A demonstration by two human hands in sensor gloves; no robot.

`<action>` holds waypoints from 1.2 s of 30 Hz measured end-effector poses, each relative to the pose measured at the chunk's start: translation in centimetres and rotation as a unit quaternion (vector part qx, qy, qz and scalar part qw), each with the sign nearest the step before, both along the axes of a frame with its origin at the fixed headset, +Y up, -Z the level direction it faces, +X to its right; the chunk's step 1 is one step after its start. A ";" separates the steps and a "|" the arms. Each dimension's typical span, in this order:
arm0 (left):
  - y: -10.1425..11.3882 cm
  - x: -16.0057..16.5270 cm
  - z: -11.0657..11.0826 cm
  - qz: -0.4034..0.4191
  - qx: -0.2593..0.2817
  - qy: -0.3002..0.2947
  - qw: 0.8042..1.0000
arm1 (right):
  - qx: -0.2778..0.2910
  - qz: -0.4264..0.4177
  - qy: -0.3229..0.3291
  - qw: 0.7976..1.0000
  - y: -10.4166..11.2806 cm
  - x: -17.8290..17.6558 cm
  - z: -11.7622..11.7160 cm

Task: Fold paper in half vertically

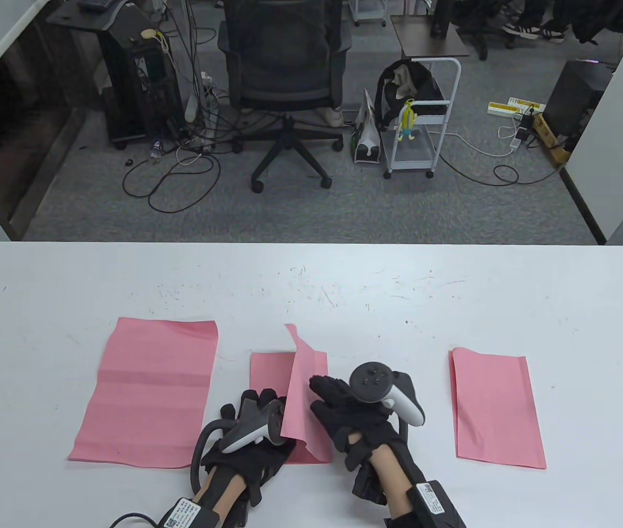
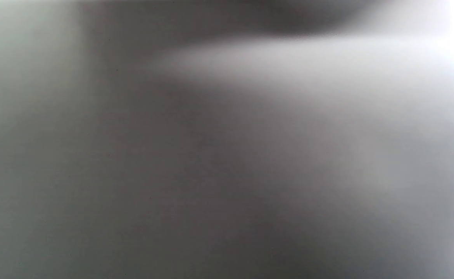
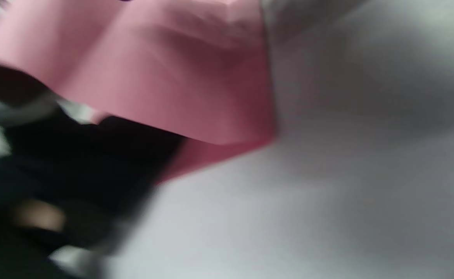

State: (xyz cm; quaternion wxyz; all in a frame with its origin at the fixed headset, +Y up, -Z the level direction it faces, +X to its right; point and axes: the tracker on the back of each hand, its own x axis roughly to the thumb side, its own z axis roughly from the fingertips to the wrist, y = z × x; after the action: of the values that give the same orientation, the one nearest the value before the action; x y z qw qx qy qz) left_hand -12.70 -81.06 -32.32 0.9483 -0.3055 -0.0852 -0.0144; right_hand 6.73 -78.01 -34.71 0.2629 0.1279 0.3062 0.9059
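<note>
Three pink sheets lie on the white table [image 1: 344,297]. The middle sheet [image 1: 301,385] lies between my hands, one half flat and the other half lifted up as a steep flap. My right hand [image 1: 327,391] holds the flap at its right edge with its fingers stretched along it. My left hand [image 1: 250,413] rests with spread fingers on the flat left half, partly behind the flap. The right wrist view shows the lifted pink sheet [image 3: 172,77] above the table and the dark left glove [image 3: 75,162], blurred. The left wrist view shows only a blurred grey surface.
An unfolded creased pink sheet [image 1: 149,393] lies to the left. A folded pink sheet [image 1: 496,410] lies to the right. The table's far edge runs behind them. An office chair [image 1: 287,71] and a white cart [image 1: 416,126] stand on the floor beyond.
</note>
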 end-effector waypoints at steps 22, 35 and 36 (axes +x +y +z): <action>1.8 -1.6 -0.7 -0.002 0.032 0.020 0.999 | 0.009 0.165 0.029 0.986 -2.7 -1.8 0.9; 6.0 -3.0 -0.5 0.055 0.113 0.048 0.991 | 0.007 0.167 0.031 0.985 -2.6 -1.8 0.9; 5.8 -2.3 -0.3 0.046 0.111 0.037 0.992 | 0.007 0.167 0.031 0.985 -2.6 -1.8 0.8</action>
State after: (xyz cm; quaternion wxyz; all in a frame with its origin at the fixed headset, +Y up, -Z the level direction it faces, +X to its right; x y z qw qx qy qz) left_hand -14.99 -75.24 -32.61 0.9784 -0.1946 -0.0619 0.0315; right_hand 4.95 -80.65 -33.86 0.0975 0.1046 0.3250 0.9348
